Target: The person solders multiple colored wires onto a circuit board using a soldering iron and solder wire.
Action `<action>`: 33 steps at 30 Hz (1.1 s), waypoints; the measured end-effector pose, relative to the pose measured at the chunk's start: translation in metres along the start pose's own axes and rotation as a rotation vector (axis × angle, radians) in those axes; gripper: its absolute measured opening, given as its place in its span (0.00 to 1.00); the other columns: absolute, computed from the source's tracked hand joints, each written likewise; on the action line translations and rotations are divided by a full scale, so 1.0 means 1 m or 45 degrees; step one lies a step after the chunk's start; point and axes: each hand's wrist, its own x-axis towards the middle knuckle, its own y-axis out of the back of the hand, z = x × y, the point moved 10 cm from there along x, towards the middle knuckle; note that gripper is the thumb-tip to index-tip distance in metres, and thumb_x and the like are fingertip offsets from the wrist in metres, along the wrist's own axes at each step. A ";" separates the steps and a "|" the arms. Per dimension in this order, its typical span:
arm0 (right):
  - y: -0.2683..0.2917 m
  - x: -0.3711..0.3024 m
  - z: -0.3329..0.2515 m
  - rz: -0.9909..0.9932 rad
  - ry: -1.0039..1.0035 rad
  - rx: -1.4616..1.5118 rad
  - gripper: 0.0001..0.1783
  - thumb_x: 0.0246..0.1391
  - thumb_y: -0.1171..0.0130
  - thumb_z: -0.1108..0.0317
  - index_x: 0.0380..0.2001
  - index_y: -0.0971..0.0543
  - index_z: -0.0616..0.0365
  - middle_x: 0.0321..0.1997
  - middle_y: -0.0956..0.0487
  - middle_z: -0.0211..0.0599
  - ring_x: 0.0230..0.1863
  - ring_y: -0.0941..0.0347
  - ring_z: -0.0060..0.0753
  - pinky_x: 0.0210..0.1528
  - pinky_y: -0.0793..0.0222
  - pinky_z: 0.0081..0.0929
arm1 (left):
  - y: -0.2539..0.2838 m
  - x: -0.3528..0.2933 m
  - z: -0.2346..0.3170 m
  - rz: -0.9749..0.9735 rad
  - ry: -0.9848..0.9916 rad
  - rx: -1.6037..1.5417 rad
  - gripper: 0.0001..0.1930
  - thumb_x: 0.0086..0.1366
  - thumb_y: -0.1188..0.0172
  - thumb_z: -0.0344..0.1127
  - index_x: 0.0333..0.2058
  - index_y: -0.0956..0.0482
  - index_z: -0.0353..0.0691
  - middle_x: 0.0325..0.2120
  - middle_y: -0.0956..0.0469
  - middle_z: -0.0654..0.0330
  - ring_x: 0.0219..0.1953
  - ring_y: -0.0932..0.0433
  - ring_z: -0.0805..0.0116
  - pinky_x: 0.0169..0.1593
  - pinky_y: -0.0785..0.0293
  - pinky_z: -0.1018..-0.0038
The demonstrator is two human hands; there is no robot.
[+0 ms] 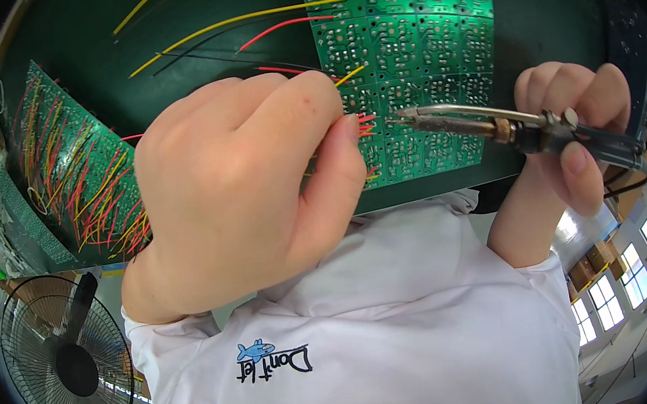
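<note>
My left hand (249,170) is closed in a pinch over the left edge of a green circuit board panel (433,40). Red wire ends (367,125) show just past the thumb, and a red wire tail (131,137) comes out behind the hand; the fingertips themselves are partly hidden. In my right hand (577,100) is a soldering iron (517,128) with a thin metal tube clamped along it. Its tip points left, over the board close to the red wire ends. Yellow, red and black wires stick out from the board's left side, among them a yellow wire (242,27).
Another green board (83,164) with many red and yellow wires lies at the left on the dark green work surface (548,13). A black fan (73,366) stands at lower left. The table's near edge runs close to my white shirt.
</note>
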 end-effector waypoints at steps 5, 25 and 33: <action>0.008 -0.004 0.014 0.094 -0.139 0.128 0.17 0.48 0.38 0.68 0.30 0.39 0.51 0.23 0.32 0.31 0.20 0.41 0.21 0.24 0.47 0.23 | 0.011 -0.004 0.010 0.003 -0.018 0.168 0.04 0.55 0.39 0.23 0.24 0.24 0.37 0.16 0.29 0.60 0.18 0.31 0.65 0.22 0.38 0.70; 0.012 0.041 0.010 -0.093 -0.066 0.026 0.14 0.51 0.42 0.68 0.29 0.39 0.51 0.24 0.35 0.29 0.26 0.42 0.20 0.31 0.44 0.20 | 0.026 0.015 0.005 0.136 -0.021 0.135 0.06 0.62 0.41 0.27 0.26 0.26 0.33 0.15 0.34 0.58 0.16 0.37 0.70 0.22 0.42 0.72; 0.015 0.038 0.018 -0.026 -0.138 0.063 0.16 0.51 0.39 0.69 0.30 0.39 0.52 0.24 0.33 0.31 0.24 0.42 0.21 0.27 0.45 0.22 | 0.016 0.015 -0.004 0.060 0.073 -0.056 0.06 0.59 0.42 0.23 0.24 0.28 0.36 0.14 0.35 0.59 0.14 0.37 0.67 0.20 0.44 0.70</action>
